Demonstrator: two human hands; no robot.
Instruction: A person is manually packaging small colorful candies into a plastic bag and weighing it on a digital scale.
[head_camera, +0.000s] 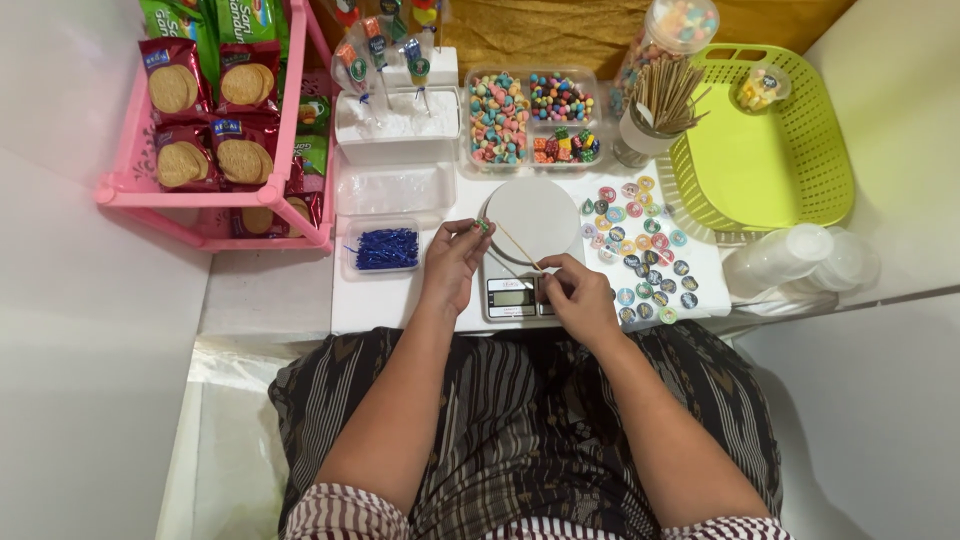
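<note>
My left hand (452, 262) pinches a small green candy (483, 226) at the far tip of a thin wooden skewer (518, 248). My right hand (575, 295) grips the near end of the same skewer. Both hands hover over a small digital kitchen scale (527, 215) with a round white platform on the white table. Behind the scale stands a clear divided tray of coloured candies (528, 118).
A pink rack of biscuit packets (215, 120) stands at the left. A small box of blue twist ties (385, 248) lies near my left hand. Round stickers (640, 250), a cup of skewers (658, 105), a green basket (765, 150) and stacked clear cups (800, 258) sit at the right.
</note>
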